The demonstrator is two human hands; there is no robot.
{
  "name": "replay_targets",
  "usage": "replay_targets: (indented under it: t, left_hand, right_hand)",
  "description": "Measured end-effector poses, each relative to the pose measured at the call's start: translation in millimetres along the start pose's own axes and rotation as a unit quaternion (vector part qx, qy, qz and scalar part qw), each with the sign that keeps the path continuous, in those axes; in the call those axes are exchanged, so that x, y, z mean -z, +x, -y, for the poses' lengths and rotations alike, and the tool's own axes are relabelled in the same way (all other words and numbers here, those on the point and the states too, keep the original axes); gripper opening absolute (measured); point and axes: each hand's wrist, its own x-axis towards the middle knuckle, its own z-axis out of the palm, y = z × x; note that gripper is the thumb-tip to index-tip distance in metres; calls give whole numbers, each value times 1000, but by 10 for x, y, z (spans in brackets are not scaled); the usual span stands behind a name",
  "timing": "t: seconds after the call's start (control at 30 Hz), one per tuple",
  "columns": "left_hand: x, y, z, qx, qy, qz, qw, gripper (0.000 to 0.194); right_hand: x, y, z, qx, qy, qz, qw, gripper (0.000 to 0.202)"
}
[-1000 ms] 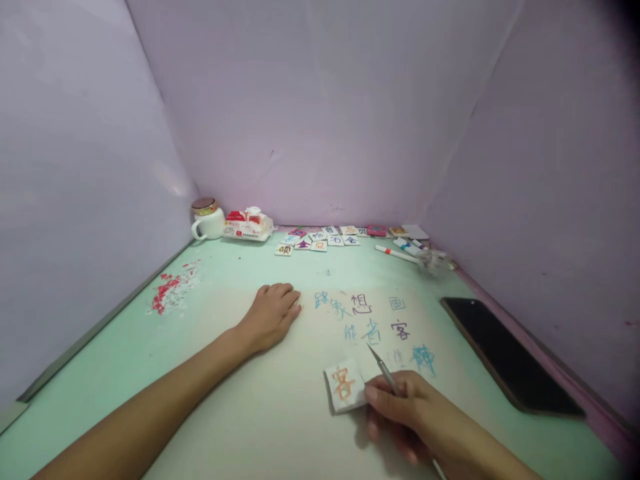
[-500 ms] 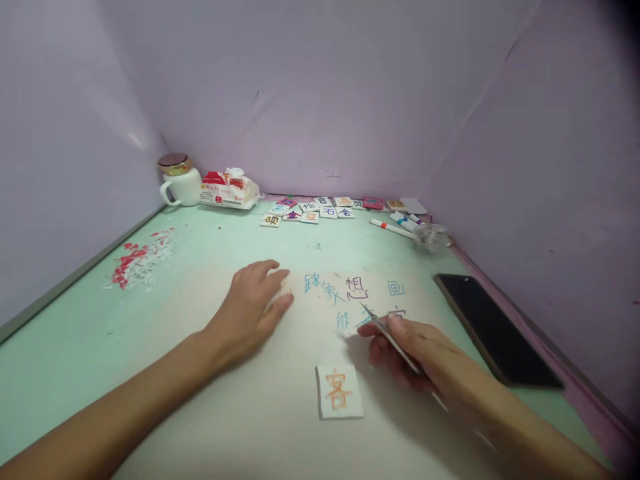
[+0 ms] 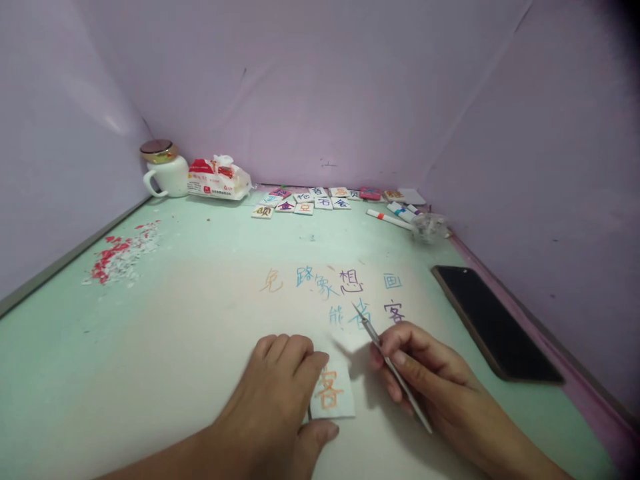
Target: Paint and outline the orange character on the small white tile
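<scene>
A white square tile (image 3: pixel 334 393) with an orange character lies near the front middle. My left hand (image 3: pixel 283 383) is at its left side, the index finger over the top left corner and the thumb along the bottom edge. Between thumb and fingers of my right hand (image 3: pixel 425 373) is a slim metal craft knife (image 3: pixel 397 375), its pointed tip up and to the left, clear of the tile. Beyond both hands, handwritten characters (image 3: pixel 351 281) in blue, purple and orange mark the pale work surface (image 3: pixel 200 320).
Several character tiles (image 3: pixel 324 203) sit by the back wall. White markers (image 3: pixel 387 219) and crumpled clear plastic (image 3: pixel 430 228) are right of them. A black phone (image 3: pixel 493 320) lies at right. Back left stand a lidded white mug (image 3: pixel 170 177) and a tissue pack (image 3: pixel 217 181), with red and white shavings (image 3: pixel 123 253) nearer.
My left hand has come down and right to the tile, uncovering an orange character on the surface. My right hand still holds the craft knife, now slightly lower. The view has shifted a little.
</scene>
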Motion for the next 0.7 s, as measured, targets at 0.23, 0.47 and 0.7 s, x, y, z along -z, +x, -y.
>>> replay_targets:
  t: [0.23,0.47,0.7]
  left_hand:
    - [-58,-15,66,-26,9,-5,1000,50]
    - [-32,-4,37,-9,-4,3,1000,45]
    - [29,-21,-22,-17,-15,-17,1000,40]
  right_hand:
    - [-41,14,7,-17,10,1,1000,21]
    - [-69,-41,99,-80,36,-63,994,25]
    - [4,-4,67,-18,59,-15,998,24]
